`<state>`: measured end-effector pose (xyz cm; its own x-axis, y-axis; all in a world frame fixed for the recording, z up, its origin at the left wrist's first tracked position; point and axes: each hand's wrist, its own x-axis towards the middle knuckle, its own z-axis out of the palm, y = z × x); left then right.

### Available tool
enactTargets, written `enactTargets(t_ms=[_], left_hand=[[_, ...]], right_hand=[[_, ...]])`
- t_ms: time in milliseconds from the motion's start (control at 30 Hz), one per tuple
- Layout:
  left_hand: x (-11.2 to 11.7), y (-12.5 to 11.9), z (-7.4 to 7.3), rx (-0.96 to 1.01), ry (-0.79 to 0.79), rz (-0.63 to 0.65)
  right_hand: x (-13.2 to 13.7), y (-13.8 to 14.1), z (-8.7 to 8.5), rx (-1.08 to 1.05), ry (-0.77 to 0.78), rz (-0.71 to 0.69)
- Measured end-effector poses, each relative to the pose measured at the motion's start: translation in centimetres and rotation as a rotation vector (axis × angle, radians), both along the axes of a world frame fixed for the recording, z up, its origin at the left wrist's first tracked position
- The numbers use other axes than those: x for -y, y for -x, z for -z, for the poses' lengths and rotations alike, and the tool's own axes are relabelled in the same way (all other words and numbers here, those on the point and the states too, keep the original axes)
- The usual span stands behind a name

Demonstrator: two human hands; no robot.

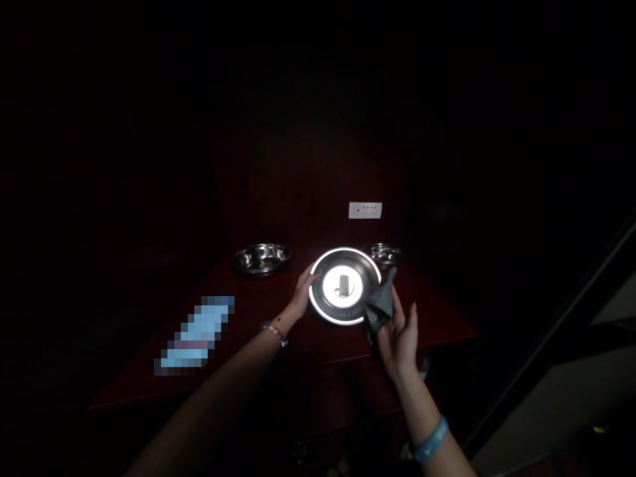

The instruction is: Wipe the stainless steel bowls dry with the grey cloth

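My left hand [301,293] grips the left rim of a shiny steel plate [362,262], holding it tilted up above a dark red table [258,331]. A bright light reflects off the plate's centre. My right hand [399,334] holds a dark grey cloth [381,303] against the plate's lower right edge, with its fingers partly spread behind the cloth. A beaded bracelet sits on my left wrist and a blue band on my right.
A steel bowl [261,258] stands on the table at the back left. A smaller steel bowl [381,252] sits behind the plate on the right. A white socket plate [365,211] is on the dark wall. A blurred light-blue patch [196,334] lies at the left.
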<state>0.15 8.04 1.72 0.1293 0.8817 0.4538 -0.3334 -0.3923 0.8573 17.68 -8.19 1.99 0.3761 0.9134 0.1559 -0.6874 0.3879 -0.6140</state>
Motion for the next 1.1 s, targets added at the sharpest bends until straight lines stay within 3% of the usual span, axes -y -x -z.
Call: enactTargets(t_ms=[100, 433, 533, 733, 933, 1100], left_hand=[[0.0, 0.0, 0.0, 0.0, 0.0, 0.003], [1.7, -0.5, -0.7, 0.017, -0.017, 0.078], [2.1, -0.5, -0.9, 0.013, -0.02, 0.079], [2.1, -0.7, -0.6, -0.017, -0.024, 0.105], [2.6, -1.5, -0.4, 0.071, -0.09, 0.282], [3.6, -1.9, 0.0, -0.045, -0.137, 0.331]], right_hand=[[-0.5, 0.2, 0.4, 0.054, 0.017, 0.022], [-1.5, -0.6, 2.3, 0.365, 0.203, 0.346], [-1.7, -1.0, 2.4, 0.455, 0.247, 0.287], [-1.8, -2.8, 2.8, 0.699, 0.301, 0.026], [-2.3, -3.0, 3.4, 0.662, 0.287, 0.2], [-3.5, -1.6, 3.8, 0.382, 0.297, 0.206]])
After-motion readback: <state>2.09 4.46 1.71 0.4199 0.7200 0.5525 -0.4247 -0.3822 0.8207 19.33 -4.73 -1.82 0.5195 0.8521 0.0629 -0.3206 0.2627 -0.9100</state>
